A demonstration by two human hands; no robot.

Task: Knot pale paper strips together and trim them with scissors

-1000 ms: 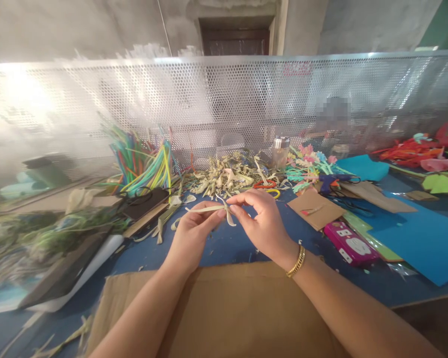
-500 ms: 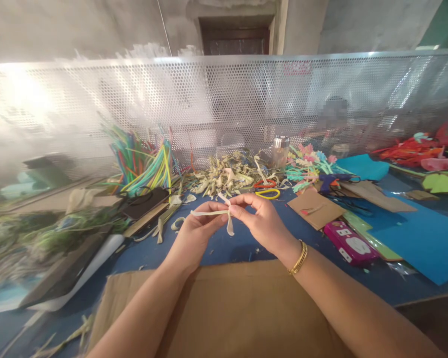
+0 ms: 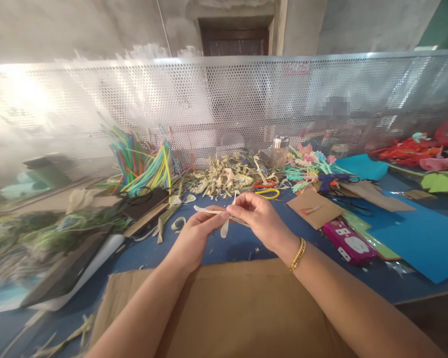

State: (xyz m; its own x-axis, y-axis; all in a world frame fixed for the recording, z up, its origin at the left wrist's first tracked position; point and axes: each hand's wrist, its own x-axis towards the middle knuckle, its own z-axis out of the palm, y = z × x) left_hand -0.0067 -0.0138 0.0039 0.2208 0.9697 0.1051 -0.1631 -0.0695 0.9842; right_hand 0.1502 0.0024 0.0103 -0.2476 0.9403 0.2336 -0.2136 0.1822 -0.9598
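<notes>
Between both hands are pale, dried-looking husk strips [image 3: 224,229] that cross one another. My left hand [image 3: 194,237] pinches the crossing from the left, with one strip end sticking out past its fingers. My right hand [image 3: 266,222], with a gold bracelet on its wrist, pinches the same spot from the right. One strip end hangs below the fingertips and another points up. Fingers cover the crossing itself. Beyond the hands lies a heap of dried husk pieces [image 3: 224,176]. Yellow-handled scissors [image 3: 268,194] rest just behind my right hand.
A cardboard sheet [image 3: 246,308] lies under my forearms on the blue table. Colourful stems [image 3: 142,169] stand at back left, paper flowers [image 3: 309,161] at back right. A purple box [image 3: 351,242] and blue sheet [image 3: 421,238] lie right. Perforated metal panel [image 3: 239,94] closes the back.
The husk strips have turned in my fingers: the hanging end has shifted slightly left and the upper end now points more upright. Both hands stay nearly in place.
</notes>
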